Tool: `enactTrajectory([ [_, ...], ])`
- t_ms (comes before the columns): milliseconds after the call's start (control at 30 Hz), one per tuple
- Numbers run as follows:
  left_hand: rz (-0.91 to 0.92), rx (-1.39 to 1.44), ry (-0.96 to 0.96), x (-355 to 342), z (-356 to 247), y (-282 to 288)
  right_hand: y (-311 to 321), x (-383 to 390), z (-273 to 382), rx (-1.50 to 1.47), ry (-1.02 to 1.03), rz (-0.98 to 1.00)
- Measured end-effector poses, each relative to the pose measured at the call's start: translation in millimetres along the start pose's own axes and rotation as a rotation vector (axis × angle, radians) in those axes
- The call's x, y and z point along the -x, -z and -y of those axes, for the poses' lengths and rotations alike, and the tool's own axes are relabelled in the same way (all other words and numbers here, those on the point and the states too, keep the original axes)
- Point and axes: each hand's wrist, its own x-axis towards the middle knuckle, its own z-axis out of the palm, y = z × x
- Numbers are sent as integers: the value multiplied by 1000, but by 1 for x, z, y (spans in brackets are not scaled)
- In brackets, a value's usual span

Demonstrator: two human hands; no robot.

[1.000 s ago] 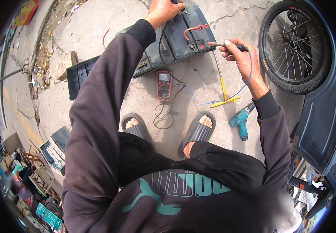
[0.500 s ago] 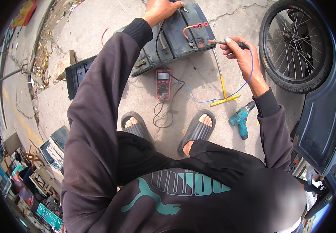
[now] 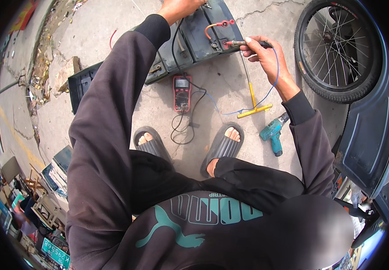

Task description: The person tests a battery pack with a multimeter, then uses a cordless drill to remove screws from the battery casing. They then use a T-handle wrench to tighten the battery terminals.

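My right hand point(image 3: 266, 58) pinches a red-tipped test probe point(image 3: 237, 43) with a blue lead. Its tip sits at the terminal on the near right corner of a dark battery point(image 3: 219, 31), the rightmost in a row. Cut off by the upper edge, my left hand point(image 3: 178, 8) is closed over the far side of the batteries. A black lead point(image 3: 175, 42) runs up to it, though the probe in its fingers is mostly hidden. On the ground before the batteries lies a red and black multimeter point(image 3: 182, 93). An orange cable with red ring ends point(image 3: 210, 30) rises from the right battery.
A yellow T-handled tool point(image 3: 254, 109) and a teal cordless drill point(image 3: 273, 134) lie right of my sandalled feet point(image 3: 228, 141). A spoked wheel point(image 3: 331, 49) stands at the far right. An open black case point(image 3: 81, 85) lies beyond my left sleeve.
My right hand has brought the red-tipped probe in to the battery's corner terminal. The whole view has shifted slightly, and my left hand sits nearer the upper edge.
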Motion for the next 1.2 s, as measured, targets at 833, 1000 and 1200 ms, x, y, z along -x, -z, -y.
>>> enactTrajectory([
  [833, -121, -180, -196, -8, 12, -4, 2, -5, 7, 411, 271, 125],
  [1000, -49, -93, -117, -9, 7, -2, 1, -3, 11, 460, 305, 112],
  [1200, -50, -75, -116, -8, 9, -3, 1, -5, 9, 446, 304, 123],
])
